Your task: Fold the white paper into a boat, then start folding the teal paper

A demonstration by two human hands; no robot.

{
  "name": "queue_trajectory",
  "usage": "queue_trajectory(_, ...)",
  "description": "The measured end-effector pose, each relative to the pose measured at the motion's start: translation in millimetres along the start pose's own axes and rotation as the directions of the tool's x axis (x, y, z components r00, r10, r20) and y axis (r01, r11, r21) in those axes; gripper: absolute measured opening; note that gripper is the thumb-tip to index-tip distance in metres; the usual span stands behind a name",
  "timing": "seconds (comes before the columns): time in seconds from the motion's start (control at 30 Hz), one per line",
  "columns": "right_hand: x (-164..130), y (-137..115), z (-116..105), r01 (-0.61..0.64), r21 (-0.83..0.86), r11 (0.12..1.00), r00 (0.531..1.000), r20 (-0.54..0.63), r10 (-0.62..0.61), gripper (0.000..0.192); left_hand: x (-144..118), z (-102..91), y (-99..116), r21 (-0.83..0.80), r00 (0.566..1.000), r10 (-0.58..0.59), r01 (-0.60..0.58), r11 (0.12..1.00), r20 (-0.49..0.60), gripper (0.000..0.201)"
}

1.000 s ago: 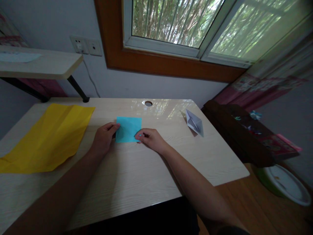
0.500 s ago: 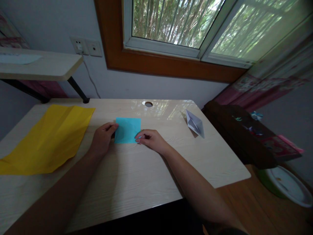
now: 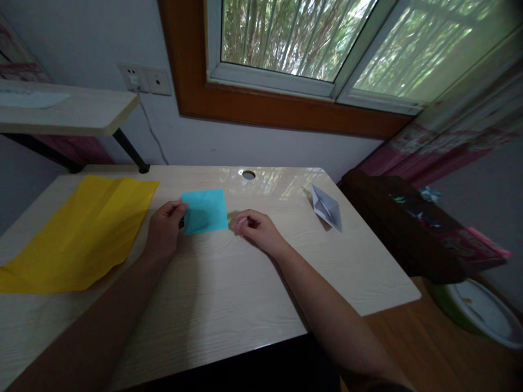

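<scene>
Pale wooden table (image 3: 229, 283) with yellow sheet (image 3: 81, 228), cyan paper square (image 3: 205, 211) and folded white paper (image 3: 326, 206).

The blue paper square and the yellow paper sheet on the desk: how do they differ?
The blue paper square is small; the yellow paper sheet is much larger. The left hand grips the blue paper square's edge; nothing touches the yellow paper sheet, which shows fold creases. Both lie on the wooden desk.

Pale wooden desk (image 3: 229, 283) under a window

Upper frame: wood-framed window (image 3: 310, 49), daylit greenery outside; grey wall (image 3: 81, 38), sockets (image 3: 145, 79) upper left; wooden floor (image 3: 412, 343) lower right.
</scene>
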State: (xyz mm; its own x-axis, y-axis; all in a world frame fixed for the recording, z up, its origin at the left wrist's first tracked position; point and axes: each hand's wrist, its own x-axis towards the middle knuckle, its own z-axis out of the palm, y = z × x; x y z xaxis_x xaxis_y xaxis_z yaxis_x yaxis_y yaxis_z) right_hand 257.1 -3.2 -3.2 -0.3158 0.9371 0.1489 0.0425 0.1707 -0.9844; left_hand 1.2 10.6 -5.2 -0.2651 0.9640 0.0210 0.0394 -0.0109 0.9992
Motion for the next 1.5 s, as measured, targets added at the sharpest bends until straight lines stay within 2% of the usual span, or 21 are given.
queue_trajectory(0.1,2,2,-2,0.04,-0.014,0.999,0.993,-0.111,-0.041,0.034,-2,3.1,1,-0.038,0.999,-0.015,0.017,0.999,0.044,0.03)
queue_trajectory(0.2,6,7,-5,0.082,-0.067,0.994,0.976,-0.198,-0.094,0.052,-6,6.9,4,-0.073,0.985,-0.065,0.078,0.994,0.162,0.044)
queue_trajectory(0.27,7,8,-7,0.111,-0.137,0.984,0.971,-0.197,-0.137,0.063,-8,9.1,6,-0.103,0.963,-0.112,0.141,0.985,0.247,0.059)
queue_trajectory(0.33,7,7,-7,0.159,-0.222,0.962,0.97,-0.148,-0.194,0.065,-10,10.6,8,-0.118,0.937,-0.158,0.203,0.972,0.312,0.07)
queue_trajectory(0.43,6,3,-4,0.269,-0.288,0.919,0.956,-0.035,-0.29,0.041,-12,10.8,9,-0.074,0.891,-0.192,0.243,0.967,0.411,0.071)
queue_trajectory(0.53,5,0,-2,0.324,-0.28,0.904,0.944,0.036,-0.328,0.014,-12,9.8,7,-0.003,0.842,-0.192,0.223,0.975,0.505,0.06)
queue_trajectory(0.63,4,-1,-3,0.234,-0.244,0.941,0.97,-0.004,-0.243,0.017,-12,10.1,5,0.028,0.834,-0.176,0.19,0.981,0.523,0.048)
queue_trajectory(0.7,3,1,-4,0.123,-0.182,0.976,0.989,-0.064,-0.136,0.027,-13,11.6,4,0.037,0.865,-0.151,0.152,0.988,0.479,0.041)
queue_trajectory(0.77,3,5,-5,0.035,-0.103,0.994,0.994,-0.098,-0.045,0.034,-14,13.4,3,0.006,0.895,-0.136,0.148,0.989,0.425,0.046)
queue_trajectory(0.83,2,9,-5,-0.014,-0.031,0.999,0.996,-0.085,0.012,0.038,-16,15.0,2,-0.085,0.899,-0.141,0.193,0.978,0.414,0.056)
queue_trajectory(0.9,2,13,-5,-0.06,0.017,0.998,0.997,-0.04,0.061,0.04,-17,15.5,2,-0.167,0.882,-0.142,0.239,0.957,0.45,0.063)
queue_trajectory(0.97,2,14,-5,-0.099,0.032,0.995,0.995,0.009,0.099,0.04,-19,14.9,3,-0.171,0.873,-0.114,0.219,0.961,0.475,0.061)
queue_trajectory(1.07,1,12,-5,-0.122,0.004,0.993,0.99,0.07,0.121,0.038,-21,13.2,7,-0.046,0.878,-0.052,0.083,0.995,0.475,0.058)
queue_trajectory(1.17,1,8,-5,-0.124,-0.06,0.99,0.988,0.084,0.129,0.038,-21,12.3,9,0.093,0.87,-0.001,-0.052,0.994,0.492,0.05)
queue_trajectory(1.27,1,7,-3,-0.123,-0.082,0.989,0.99,0.061,0.128,0.037,-20,12.0,6,0.143,0.863,-0.001,-0.083,0.986,0.506,0.041)
queue_trajectory(1.5,3,4,-2,-0.137,-0.083,0.987,0.989,0.036,0.14,0.039,-19,11.0,-4,0.191,0.832,-0.008,-0.118,0.974,0.554,0.043)
